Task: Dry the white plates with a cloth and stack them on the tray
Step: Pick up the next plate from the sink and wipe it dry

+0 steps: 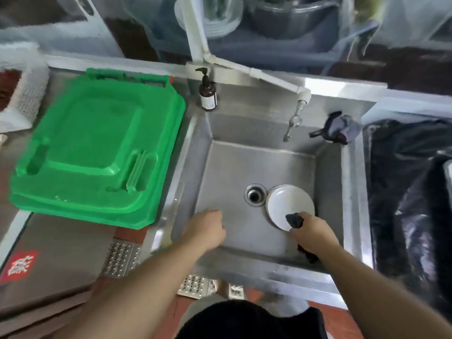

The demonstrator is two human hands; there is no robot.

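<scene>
Steel is making up the biggest thing in view: a deep square sink (220,172) set into the worktop (61,241), its walls dropping straight down on all four sides and its floor lying mostly bare to the left of the drain (254,195). Left of the basin, a green tray (97,148) is sitting on the worktop, its near right corner reaching almost to the sink's rim. Beyond the right rim, a black plastic bag (411,192) is lining a bin close against the sink. At the back edge, a brown pump bottle (208,94) is standing upright at the left corner, a tap (293,121) is hanging over the basin, and a bundled grey cloth (342,128) is lying at the right corner.

On the sink floor, white plates (288,204) are lying stacked just right of the drain, close to the right wall. The right hand (310,231) is reaching down onto the near edge of the top plate, fingers curled round a dark cloth (294,220) that is pressing on the plate; a tail of it is trailing under the wrist. The left hand (208,228) is hovering over the bare floor near the front left of the basin, fingers loosely bent and holding nothing, well apart from the plates.
</scene>
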